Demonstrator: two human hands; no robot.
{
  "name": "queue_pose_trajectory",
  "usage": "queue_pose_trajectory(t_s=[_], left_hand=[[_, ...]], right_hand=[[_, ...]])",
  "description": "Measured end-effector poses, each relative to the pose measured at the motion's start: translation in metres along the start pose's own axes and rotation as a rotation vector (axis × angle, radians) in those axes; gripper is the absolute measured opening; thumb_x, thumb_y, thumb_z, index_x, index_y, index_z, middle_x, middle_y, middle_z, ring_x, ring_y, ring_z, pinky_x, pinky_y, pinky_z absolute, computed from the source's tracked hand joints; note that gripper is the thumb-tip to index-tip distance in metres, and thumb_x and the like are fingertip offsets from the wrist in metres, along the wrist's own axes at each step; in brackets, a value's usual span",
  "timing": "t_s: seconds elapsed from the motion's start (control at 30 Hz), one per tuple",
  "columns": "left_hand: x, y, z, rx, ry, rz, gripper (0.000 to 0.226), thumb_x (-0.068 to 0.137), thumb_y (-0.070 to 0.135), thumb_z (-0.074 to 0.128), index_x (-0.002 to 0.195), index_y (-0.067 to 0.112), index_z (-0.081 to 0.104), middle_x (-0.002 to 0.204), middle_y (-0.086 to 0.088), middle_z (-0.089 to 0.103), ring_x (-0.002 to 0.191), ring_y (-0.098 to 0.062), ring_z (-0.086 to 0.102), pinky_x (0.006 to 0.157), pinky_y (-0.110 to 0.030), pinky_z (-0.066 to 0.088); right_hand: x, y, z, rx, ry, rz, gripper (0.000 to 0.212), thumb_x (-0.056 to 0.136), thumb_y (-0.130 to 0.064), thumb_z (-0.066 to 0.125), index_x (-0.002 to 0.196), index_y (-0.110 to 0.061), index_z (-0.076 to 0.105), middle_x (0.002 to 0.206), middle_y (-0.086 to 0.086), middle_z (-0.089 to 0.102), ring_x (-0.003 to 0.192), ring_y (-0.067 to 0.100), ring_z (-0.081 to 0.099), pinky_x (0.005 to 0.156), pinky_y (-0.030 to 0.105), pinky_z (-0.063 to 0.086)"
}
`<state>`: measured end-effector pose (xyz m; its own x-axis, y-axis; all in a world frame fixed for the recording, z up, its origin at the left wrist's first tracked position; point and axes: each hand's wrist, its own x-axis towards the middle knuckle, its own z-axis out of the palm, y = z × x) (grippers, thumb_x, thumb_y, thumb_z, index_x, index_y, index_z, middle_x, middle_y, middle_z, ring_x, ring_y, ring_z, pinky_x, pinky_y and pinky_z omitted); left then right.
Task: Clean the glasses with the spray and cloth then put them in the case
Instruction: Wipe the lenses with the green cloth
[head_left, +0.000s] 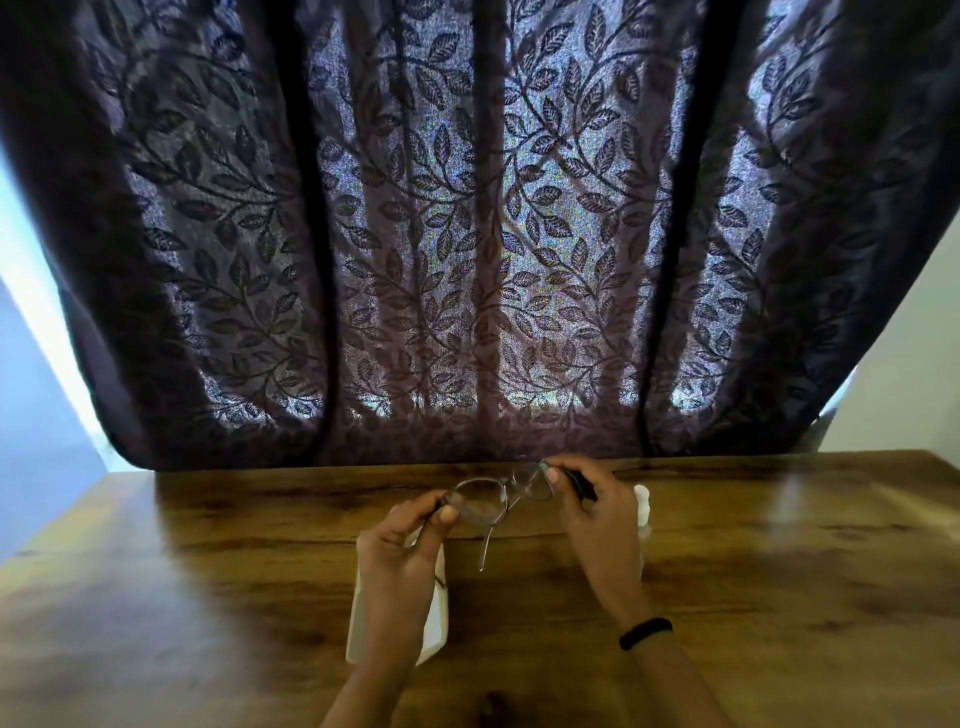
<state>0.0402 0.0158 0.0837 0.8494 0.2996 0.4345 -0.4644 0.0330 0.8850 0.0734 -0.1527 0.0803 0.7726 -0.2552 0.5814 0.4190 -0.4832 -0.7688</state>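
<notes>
Thin metal-framed glasses (498, 493) are held up above the wooden table (779, 571), lenses facing me. My left hand (402, 556) pinches the left end of the frame. My right hand (592, 525) grips the right end, near the dark temple tip. One temple arm hangs down between my hands. A white case (434, 629) lies on the table beneath my left hand, mostly hidden by it. A white spray bottle (643, 506) stands just right of my right hand, partly hidden. No cloth is visible.
A dark leaf-patterned curtain (467, 234) hangs right behind the table's far edge. Bare wall shows at far left and right. I wear a black band (645, 633) on my right wrist.
</notes>
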Motion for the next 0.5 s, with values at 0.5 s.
queue_pose_trajectory(t_s=[0.5], left_hand=[[0.002, 0.003, -0.008, -0.173, 0.008, -0.125, 0.018, 0.07, 0.013, 0.062, 0.074, 0.025, 0.076, 0.075, 0.002, 0.075, 0.074, -0.009, 0.069, 0.067, -0.015, 0.053]], right_hand=[[0.009, -0.005, -0.003, 0.389, 0.044, 0.242, 0.02, 0.088, -0.01, 0.056, 0.105, -0.019, 0.062, 0.104, -0.004, 0.065, 0.099, 0.005, 0.06, 0.082, 0.02, 0.051]])
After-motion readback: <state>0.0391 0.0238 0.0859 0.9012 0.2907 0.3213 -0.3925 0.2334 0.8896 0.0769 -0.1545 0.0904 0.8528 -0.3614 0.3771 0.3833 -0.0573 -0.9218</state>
